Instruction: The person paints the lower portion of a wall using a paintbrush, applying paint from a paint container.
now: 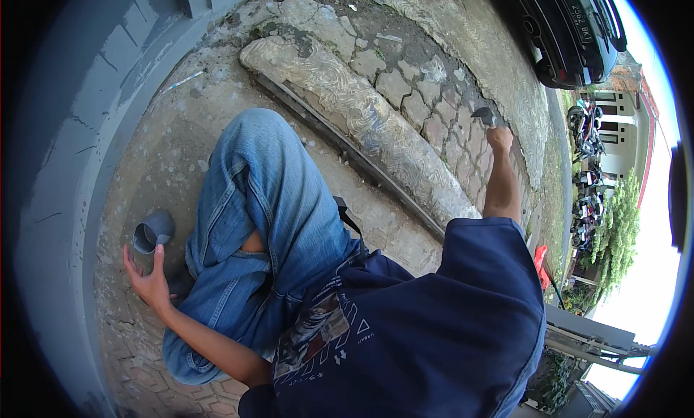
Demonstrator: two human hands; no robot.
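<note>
On the concrete floor at the left stands a short grey plastic pipe piece (153, 231), its round opening turned toward my left hand (150, 282). The fingers of that hand are spread, with the thumb and fingertips at the pipe's rim; I cannot tell whether they touch it. My right arm is stretched far out to the right. At its end my right hand (499, 138) is closed around a small tool with a dark pointed blade (483, 115), whose exact kind is too small to make out.
My bent legs in blue jeans (253, 194) lie between the hands. A metal channel (347, 150) and a rough concrete ledge (361, 111) run diagonally beyond my knee. A painted wall (65, 179) rises at the left. A parked black car (553, 35) and several motorbikes (587, 179) stand farther off.
</note>
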